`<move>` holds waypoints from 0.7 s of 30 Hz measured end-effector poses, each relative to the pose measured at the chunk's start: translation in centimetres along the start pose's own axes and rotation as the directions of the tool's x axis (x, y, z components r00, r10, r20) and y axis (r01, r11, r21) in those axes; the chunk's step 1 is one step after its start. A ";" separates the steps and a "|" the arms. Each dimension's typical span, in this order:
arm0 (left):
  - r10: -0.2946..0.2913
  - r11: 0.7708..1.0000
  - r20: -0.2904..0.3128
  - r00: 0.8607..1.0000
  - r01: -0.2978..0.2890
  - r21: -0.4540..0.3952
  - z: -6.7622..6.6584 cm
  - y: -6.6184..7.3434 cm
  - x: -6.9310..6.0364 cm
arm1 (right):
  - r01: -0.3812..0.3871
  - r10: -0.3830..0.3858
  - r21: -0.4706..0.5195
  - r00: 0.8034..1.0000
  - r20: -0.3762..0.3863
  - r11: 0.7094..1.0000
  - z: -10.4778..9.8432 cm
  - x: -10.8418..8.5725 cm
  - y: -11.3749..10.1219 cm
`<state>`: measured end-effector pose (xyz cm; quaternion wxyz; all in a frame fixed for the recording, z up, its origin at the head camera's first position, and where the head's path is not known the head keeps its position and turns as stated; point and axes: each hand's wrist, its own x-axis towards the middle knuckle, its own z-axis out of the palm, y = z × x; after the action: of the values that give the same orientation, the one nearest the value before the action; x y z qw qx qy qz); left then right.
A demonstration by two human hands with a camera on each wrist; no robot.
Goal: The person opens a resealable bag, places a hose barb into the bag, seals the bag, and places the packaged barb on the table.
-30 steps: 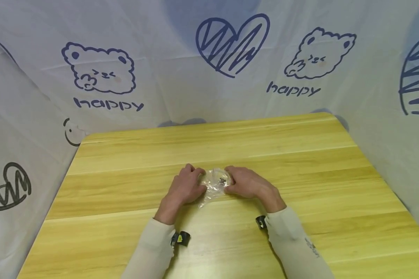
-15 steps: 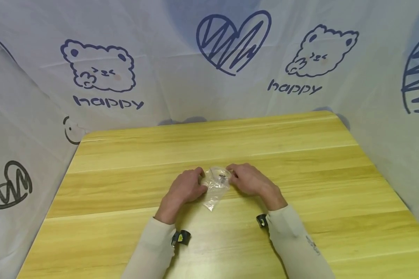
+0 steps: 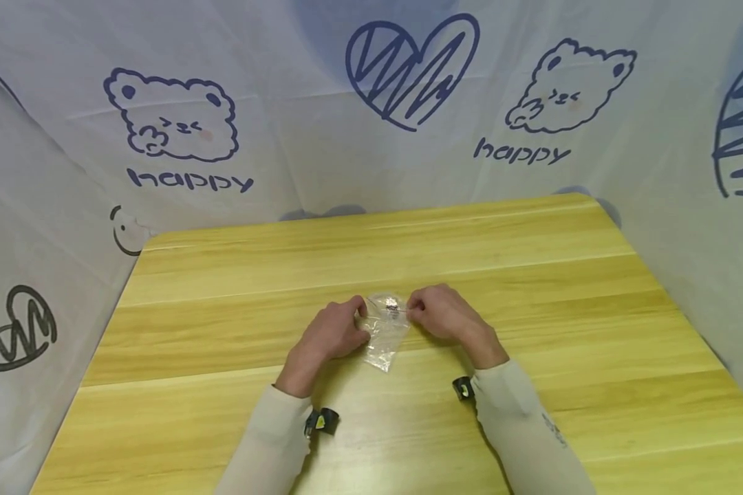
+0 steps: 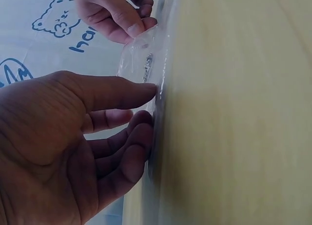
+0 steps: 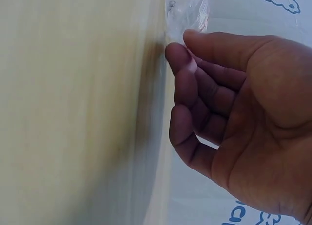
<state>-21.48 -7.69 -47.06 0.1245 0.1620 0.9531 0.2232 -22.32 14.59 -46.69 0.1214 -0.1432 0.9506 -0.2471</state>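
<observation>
A clear plastic bag (image 3: 385,342) lies crinkled on the table between both hands, its lower corner pointing at the person. Small silvery pieces (image 3: 392,309) sit near its far end; their kind is too small to tell. My left hand (image 3: 334,330) holds the bag's left side, and in the left wrist view its thumb rests on the film with the other fingers curled beneath. At the upper right edge, my right hand (image 3: 447,315) pinches the bag between thumb and forefinger, as the right wrist view also shows. Its remaining fingers are curled.
The wood-grain table (image 3: 501,247) reaches to a white cloth backdrop (image 3: 297,137) printed with bears and hearts, which encloses the back and sides. Dark wrist cameras (image 3: 322,421) are strapped at the sleeve cuffs.
The bag has turned and flattened, its lower corner swinging to the right. My right hand has shifted slightly away from the person, from gripping the bag's side to pinching its edge. The left hand stays nearly put.
</observation>
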 end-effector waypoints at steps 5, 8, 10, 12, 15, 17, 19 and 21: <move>0.021 1.000 0.025 0.999 -0.021 0.002 -0.1 0.1 -0.1 | -0.004 0.004 -0.004 1.000 -0.009 1.000 0.0 0.1 0.0; 0.018 1.000 0.049 0.999 -0.019 0.019 -0.1 0.2 -0.1 | -0.032 0.032 0.020 0.999 -0.009 0.999 -0.1 0.1 0.1; 0.022 0.999 0.069 0.997 -0.024 0.029 -0.1 0.3 -0.1 | -0.048 0.048 0.042 0.999 -0.014 0.998 -0.3 0.0 0.3; 0.034 0.999 0.089 0.995 -0.038 0.035 0.0 0.5 -0.1 | -0.065 0.067 0.065 0.997 -0.028 0.996 -0.6 0.0 0.4; 0.057 0.997 0.109 0.992 -0.063 0.050 -0.1 0.8 -0.1 | -0.070 0.076 0.091 0.995 -0.060 0.993 -1.0 -0.2 0.7; 0.065 0.996 0.111 0.992 -0.072 0.057 0.0 1.0 -0.2 | -0.072 0.081 0.108 0.993 -0.081 0.992 -1.3 -0.2 0.7; 0.068 0.995 0.109 0.992 -0.075 0.060 0.0 1.1 -0.2 | -0.069 0.081 0.121 0.991 -0.102 0.990 -1.4 -0.2 0.8; 0.066 0.996 0.105 0.992 -0.072 0.058 0.0 1.2 -0.3 | -0.059 0.075 0.127 0.989 -0.124 0.990 -1.6 -0.2 0.8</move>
<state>-20.94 -6.79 -46.45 0.1606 0.2099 0.9457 0.1893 -22.78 16.04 -45.77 0.0766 -0.0871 0.9437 -0.3099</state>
